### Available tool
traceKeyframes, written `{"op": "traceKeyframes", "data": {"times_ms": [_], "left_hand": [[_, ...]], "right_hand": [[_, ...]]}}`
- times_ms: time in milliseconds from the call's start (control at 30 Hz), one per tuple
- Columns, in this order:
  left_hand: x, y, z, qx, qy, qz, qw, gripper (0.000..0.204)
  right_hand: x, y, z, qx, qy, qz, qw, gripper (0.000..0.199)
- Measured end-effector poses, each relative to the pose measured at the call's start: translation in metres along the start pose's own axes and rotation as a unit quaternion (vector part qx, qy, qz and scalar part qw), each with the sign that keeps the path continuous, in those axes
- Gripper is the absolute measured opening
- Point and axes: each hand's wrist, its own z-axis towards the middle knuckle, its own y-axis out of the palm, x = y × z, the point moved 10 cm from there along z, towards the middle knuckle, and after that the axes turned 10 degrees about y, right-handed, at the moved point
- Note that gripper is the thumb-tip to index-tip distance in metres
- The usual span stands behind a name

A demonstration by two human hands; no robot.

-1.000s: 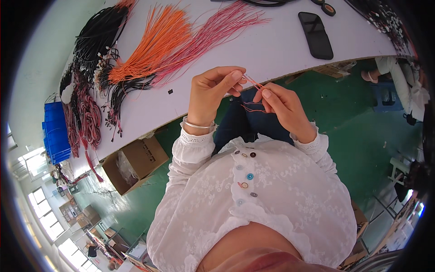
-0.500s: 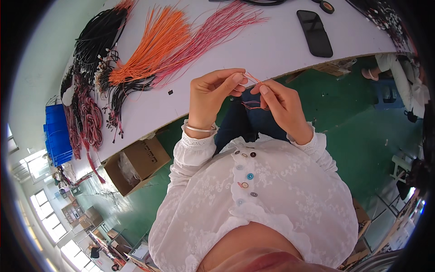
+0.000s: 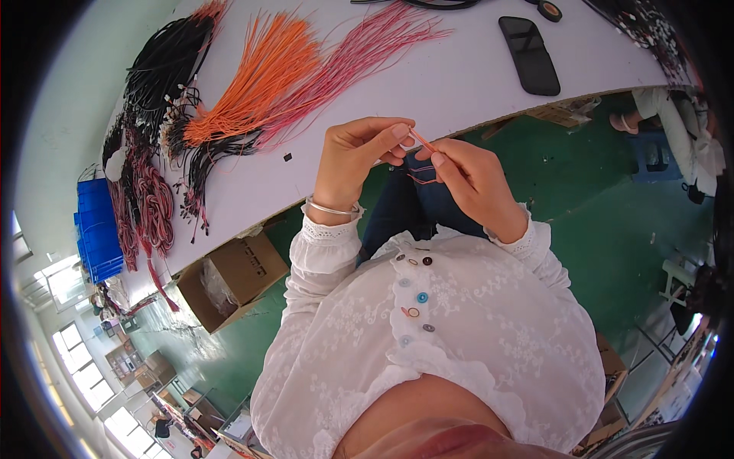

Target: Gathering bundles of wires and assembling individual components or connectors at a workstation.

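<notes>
Thin orange-pink wires (image 3: 421, 140) stretch between my two hands, over the near edge of the table. My left hand (image 3: 358, 157) pinches their upper-left end between thumb and forefinger; the tip is hidden by the fingers. With thumb and fingers closed, my right hand (image 3: 475, 177) grips the same wires further down. A loose stretch of wire hangs in a bend below the right fingers. On the table to the left lie a fanned bundle of orange wires (image 3: 267, 73) and a bundle of pink-red wires (image 3: 344, 73).
Black cables (image 3: 170, 65) and coiled red-black cables (image 3: 155, 199) lie at the table's left, beside blue bins (image 3: 98, 229). A phone (image 3: 529, 56) and a tape roll (image 3: 550, 10) lie at the far right. Below stands an open cardboard box (image 3: 241, 268). Another person's leg (image 3: 656, 107) shows at right.
My right hand has moved slightly up and left along the wires, closer to my left hand. The wires between the hands now lie closer together. My left hand has barely shifted.
</notes>
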Motion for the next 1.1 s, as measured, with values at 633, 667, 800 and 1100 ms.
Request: {"op": "traceKeyframes", "data": {"times_ms": [633, 667, 800, 1100], "left_hand": [[0.010, 0.020, 0.014, -0.005, 0.083, 0.071, 0.994, 0.012], [0.009, 0.023, 0.013, 0.003, 0.086, 0.058, 0.995, 0.012], [0.000, 0.038, 0.033, 0.016, 0.089, 0.047, 0.995, 0.010], [0.067, 0.122, 0.206, -0.102, 0.496, 0.420, 0.753, 0.025]], "right_hand": [[-0.021, -0.032, 0.006, 0.167, -0.076, 0.043, 0.982, 0.013], [-0.019, -0.035, 0.002, 0.180, -0.070, 0.030, 0.981, 0.014], [-0.008, -0.053, 0.009, 0.224, -0.074, 0.019, 0.972, 0.013], [0.068, -0.129, 0.044, 0.272, 0.007, 0.169, 0.947, 0.014]]}}
